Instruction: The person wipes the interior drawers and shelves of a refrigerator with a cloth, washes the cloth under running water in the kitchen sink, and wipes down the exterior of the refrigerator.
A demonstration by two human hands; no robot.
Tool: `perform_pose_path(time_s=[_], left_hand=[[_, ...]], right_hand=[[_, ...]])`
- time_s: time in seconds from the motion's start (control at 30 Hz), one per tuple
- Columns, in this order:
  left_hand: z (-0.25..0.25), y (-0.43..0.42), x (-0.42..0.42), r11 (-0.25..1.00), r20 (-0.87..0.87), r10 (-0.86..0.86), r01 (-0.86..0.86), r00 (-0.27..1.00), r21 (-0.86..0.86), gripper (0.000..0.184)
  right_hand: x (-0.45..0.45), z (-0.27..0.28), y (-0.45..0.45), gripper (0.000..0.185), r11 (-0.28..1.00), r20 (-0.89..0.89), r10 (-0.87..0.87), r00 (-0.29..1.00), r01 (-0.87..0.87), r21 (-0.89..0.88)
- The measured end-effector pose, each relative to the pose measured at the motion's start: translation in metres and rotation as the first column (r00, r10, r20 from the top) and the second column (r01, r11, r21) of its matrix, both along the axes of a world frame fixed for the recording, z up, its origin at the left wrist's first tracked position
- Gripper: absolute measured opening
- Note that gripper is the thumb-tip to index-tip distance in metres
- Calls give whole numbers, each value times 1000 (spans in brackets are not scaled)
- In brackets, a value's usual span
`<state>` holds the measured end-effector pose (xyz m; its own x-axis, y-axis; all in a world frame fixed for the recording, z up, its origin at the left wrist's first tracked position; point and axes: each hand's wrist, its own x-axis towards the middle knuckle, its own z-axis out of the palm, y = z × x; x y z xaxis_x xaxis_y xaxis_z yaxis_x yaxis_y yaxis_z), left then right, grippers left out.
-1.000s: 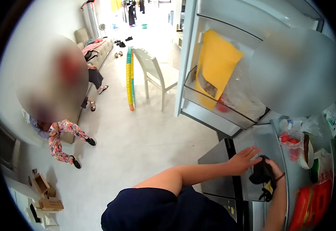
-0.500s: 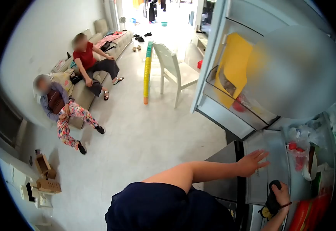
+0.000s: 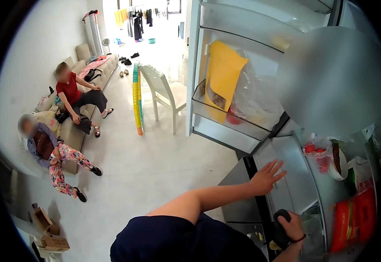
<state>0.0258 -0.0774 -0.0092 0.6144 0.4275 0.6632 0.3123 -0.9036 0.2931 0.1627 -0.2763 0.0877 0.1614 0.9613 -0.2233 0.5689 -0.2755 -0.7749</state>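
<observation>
Refrigerator door [image 3: 223, 136] stands wide open at the right of the view, and the person's two hands are low beside the lit interior. The right hand [image 3: 292, 226] grips a dark object [image 3: 280, 236], its fingers wrapped over the upper part; a small yellowish bit shows at the lower end (what the object is, I cannot tell). It is held low, just beside the refrigerator's edge. The left hand [image 3: 265, 178] is open, fingers spread and holding nothing, over the near side of a pale panel [image 3: 299, 177] within the refrigerator; whether it touches the panel cannot be told.

Farther in lie a clear bag with red items [image 3: 323, 158], a white bowl [image 3: 341, 174] just beside it, and a red package [image 3: 351, 220] nearer the person. On the door, a yellow packet [image 3: 225, 72] stands in a rack next to a clear plastic bag [image 3: 258, 98].

Across the floor [image 3: 155, 161], a white chair [image 3: 162, 85] stands beside a striped hoop [image 3: 136, 94], and two people, one in a red top [image 3: 70, 91], sit on a sofa [image 3: 73, 131].
</observation>
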Motion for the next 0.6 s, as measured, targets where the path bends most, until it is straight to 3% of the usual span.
perform_pose_path(time_s=[0.1,0.13,0.3,0.4,0.5,0.6], left_hand=[[-1,0,3,1000,-2,-6,6,1000,3,77],[0,1,6,1000,-10,-8,8,1000,11,78],[-7,13,21,998,-10,-46,47,999,50,83],[9,23,27,980,-35,-187,184,982,-76,85],[26,12,21,922,-37,-255,232,966,-309,86],[-7,0,27,758,114,-409,407,905,-510,81]], right_hand=[[5,-20,1,33,998,-45,-59,997,60,15],[11,-31,2,35,995,44,-80,996,77,69],[28,-54,10,38,924,-82,-315,946,325,202],[45,-77,15,44,851,-256,-425,868,479,214],[44,-81,14,47,709,-540,-541,645,695,120],[38,-74,11,46,695,-669,-460,584,706,138]])
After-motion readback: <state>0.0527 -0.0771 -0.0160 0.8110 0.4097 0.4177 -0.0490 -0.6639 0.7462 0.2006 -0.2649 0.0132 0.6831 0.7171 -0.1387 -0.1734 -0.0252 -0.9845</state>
